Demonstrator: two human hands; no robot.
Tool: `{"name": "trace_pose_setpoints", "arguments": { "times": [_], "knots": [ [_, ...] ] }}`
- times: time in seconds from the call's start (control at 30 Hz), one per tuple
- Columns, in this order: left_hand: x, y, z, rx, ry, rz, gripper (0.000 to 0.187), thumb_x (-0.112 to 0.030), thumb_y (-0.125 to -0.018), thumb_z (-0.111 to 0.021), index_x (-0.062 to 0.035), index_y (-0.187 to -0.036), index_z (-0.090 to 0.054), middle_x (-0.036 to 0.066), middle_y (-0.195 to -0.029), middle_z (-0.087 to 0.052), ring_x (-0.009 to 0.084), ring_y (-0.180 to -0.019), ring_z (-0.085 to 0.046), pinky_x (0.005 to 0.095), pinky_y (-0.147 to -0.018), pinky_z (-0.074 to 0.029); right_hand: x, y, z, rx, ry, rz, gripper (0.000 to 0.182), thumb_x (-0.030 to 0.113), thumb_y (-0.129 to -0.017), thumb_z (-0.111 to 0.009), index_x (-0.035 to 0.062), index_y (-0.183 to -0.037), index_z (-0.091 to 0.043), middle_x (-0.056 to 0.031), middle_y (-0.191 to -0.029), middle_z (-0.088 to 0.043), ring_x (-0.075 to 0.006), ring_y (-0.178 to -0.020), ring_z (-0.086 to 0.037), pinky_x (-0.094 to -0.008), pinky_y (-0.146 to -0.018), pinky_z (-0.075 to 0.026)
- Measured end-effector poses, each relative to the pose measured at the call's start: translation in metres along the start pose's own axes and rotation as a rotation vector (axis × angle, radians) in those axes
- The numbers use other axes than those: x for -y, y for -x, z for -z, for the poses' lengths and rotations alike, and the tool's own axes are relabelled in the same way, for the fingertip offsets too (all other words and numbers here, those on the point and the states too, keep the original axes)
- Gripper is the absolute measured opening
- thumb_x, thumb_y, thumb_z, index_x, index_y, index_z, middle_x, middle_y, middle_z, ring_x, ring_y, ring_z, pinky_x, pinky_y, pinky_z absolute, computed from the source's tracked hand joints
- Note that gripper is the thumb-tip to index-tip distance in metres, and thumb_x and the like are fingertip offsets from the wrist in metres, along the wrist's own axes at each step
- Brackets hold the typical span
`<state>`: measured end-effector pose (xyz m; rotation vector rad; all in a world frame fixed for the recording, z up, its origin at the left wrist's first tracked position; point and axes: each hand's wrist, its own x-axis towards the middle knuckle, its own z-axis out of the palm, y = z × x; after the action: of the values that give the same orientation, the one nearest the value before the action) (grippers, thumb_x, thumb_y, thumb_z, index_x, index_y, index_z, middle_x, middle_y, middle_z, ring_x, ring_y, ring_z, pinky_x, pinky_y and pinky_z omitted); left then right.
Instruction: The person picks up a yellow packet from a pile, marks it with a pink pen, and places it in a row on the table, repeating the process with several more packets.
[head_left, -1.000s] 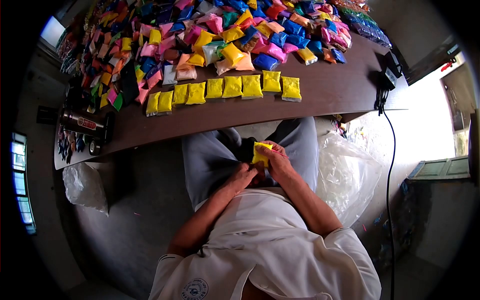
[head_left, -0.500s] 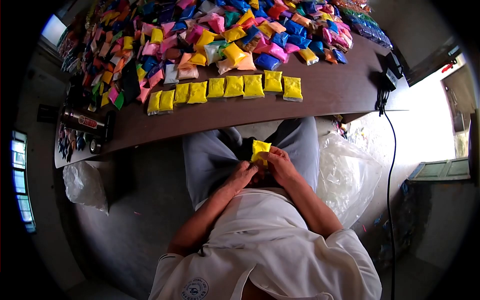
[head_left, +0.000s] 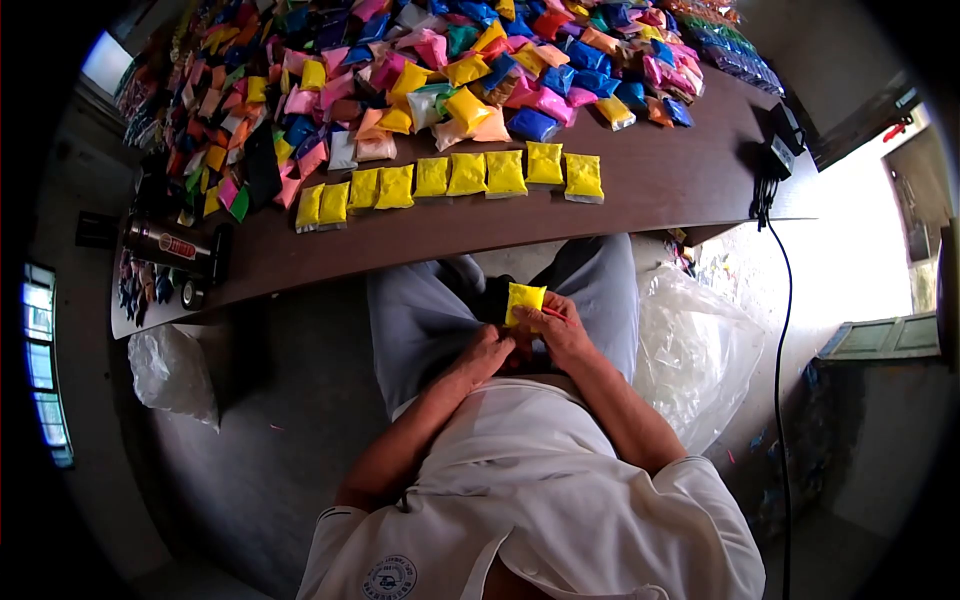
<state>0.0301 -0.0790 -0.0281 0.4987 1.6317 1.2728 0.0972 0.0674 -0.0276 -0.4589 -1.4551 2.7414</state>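
Observation:
Over my lap, my right hand (head_left: pixel 566 332) pinches a small yellow packet (head_left: pixel 525 299) by its lower right side. A thin red stick, perhaps a pen (head_left: pixel 557 314), pokes out from the fingers of that same hand. Just below and left of the packet is my left hand (head_left: pixel 486 354), its fingers curled; whatever they hold, if anything, is hidden. On the table ahead lies a row of several yellow packets (head_left: pixel 431 177), all much like the one I hold.
A big heap of colourful packets (head_left: pixel 555 78) covers the back of the brown table (head_left: pixel 680 180). A dark flask (head_left: pixel 165 243) lies at the left. A black adapter (head_left: pixel 778 158) trails a cable at the right. Clear plastic bags (head_left: pixel 695 350) flank my legs.
The yellow packet has turned and shows more of its face. The red stick now shows at my right hand. My left hand sits slightly lower, away from the packet.

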Motion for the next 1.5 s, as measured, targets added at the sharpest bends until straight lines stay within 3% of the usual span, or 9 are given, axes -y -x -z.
{"name": "trace_pose_setpoints", "arguments": {
  "times": [0.37,0.43,0.53,0.7,0.8,0.9,1.23,1.3,1.5],
  "knots": [
    [0.003,-0.003,-0.004,-0.118,0.066,0.070,0.027,-0.023,-0.086,-0.046,-0.0026,-0.081,-0.062,0.004,-0.067,-0.062,0.0110,-0.057,-0.054,0.0239,-0.054,-0.043,0.005,0.006,-0.003,-0.050,0.054,-0.059,0.024,0.017,-0.083,-0.062,-0.0026,-0.095,-0.055,-0.0068,-0.078,-0.062,-0.0118,-0.065,-0.058,-0.0239,-0.059,-0.048],
    [0.001,-0.004,-0.003,-0.151,0.075,0.091,0.027,-0.023,-0.086,-0.046,-0.0026,-0.081,-0.062,0.004,-0.067,-0.062,0.0109,-0.057,-0.054,0.0238,-0.053,-0.043,0.005,0.006,-0.009,-0.258,0.323,0.205,0.027,0.020,-0.083,-0.062,-0.0046,-0.093,-0.055,-0.0073,-0.079,-0.061,-0.0118,-0.068,-0.057,-0.0243,-0.061,-0.047],
    [0.001,-0.003,-0.003,-0.145,0.033,0.043,0.027,-0.024,-0.086,-0.048,-0.0008,-0.081,-0.061,0.006,-0.067,-0.061,0.0118,-0.058,-0.055,0.0257,-0.055,-0.044,0.007,0.007,-0.002,-0.436,0.514,0.270,0.033,0.025,-0.082,-0.065,-0.0059,-0.091,-0.056,-0.0078,-0.078,-0.061,-0.0119,-0.070,-0.056,-0.0241,-0.062,-0.046],
    [0.034,-0.012,-0.005,-0.235,-0.355,-0.081,0.027,-0.022,-0.081,-0.052,0.0050,-0.083,-0.057,0.020,-0.073,-0.061,0.0341,-0.072,-0.061,0.0379,-0.066,-0.048,0.010,0.008,-0.006,-0.431,0.655,0.122,0.044,0.035,-0.077,-0.069,-0.0064,-0.088,-0.057,-0.0097,-0.075,-0.061,-0.0129,-0.067,-0.056,-0.0256,-0.060,-0.045],
    [-0.017,0.007,-0.009,-0.197,-0.350,0.014,0.025,-0.018,-0.079,-0.053,0.0063,-0.083,-0.056,0.027,-0.079,-0.059,0.0405,-0.080,-0.058,0.0404,-0.068,-0.048,0.014,0.008,-0.017,-0.500,0.851,0.138,0.048,0.039,-0.074,-0.070,-0.0060,-0.086,-0.058,-0.0120,-0.074,-0.061,-0.0148,-0.065,-0.057,-0.0274,-0.058,-0.045],
    [0.007,0.000,-0.009,-0.315,-0.420,-0.076,0.024,-0.017,-0.078,-0.054,0.0066,-0.079,-0.057,0.028,-0.079,-0.059,0.0398,-0.080,-0.059,0.0408,-0.068,-0.048,0.012,0.007,-0.014,-0.521,0.681,0.178,0.049,0.041,-0.072,-0.071,-0.0052,-0.084,-0.057,-0.0134,-0.072,-0.060,-0.0170,-0.063,-0.057,-0.0283,-0.057,-0.045],
    [-0.027,0.008,-0.014,-0.196,-0.664,-0.005,0.029,-0.024,-0.087,-0.054,0.0044,-0.091,-0.058,0.025,-0.079,-0.061,0.0378,-0.078,-0.061,0.0377,-0.062,-0.049,0.029,0.016,-0.029,-0.585,0.961,0.190,0.053,0.045,-0.069,-0.071,-0.0038,-0.084,-0.056,-0.0142,-0.070,-0.059,-0.0232,-0.062,-0.057,-0.0295,-0.058,-0.045],
    [-0.024,0.008,-0.016,-0.288,-0.692,-0.205,0.027,-0.023,-0.086,-0.054,0.0032,-0.088,-0.060,0.024,-0.078,-0.061,0.0389,-0.076,-0.060,0.0380,-0.060,-0.049,0.030,0.016,-0.029,-0.596,0.983,0.214,0.053,0.045,-0.069,-0.072,-0.0035,-0.084,-0.056,-0.0145,-0.070,-0.059,-0.0238,-0.062,-0.057,-0.0296,-0.057,-0.045],
    [-0.029,0.006,-0.017,-0.253,-0.597,-0.209,0.025,-0.023,-0.084,-0.058,0.0011,-0.083,-0.061,0.022,-0.080,-0.062,0.0326,-0.075,-0.063,0.0359,-0.059,-0.048,0.020,0.016,-0.013,-0.409,0.607,0.079,0.037,0.030,-0.078,-0.066,-0.0041,-0.089,-0.057,-0.0076,-0.072,-0.060,-0.0139,-0.065,-0.057,-0.0257,-0.057,-0.045]
  ]
}}
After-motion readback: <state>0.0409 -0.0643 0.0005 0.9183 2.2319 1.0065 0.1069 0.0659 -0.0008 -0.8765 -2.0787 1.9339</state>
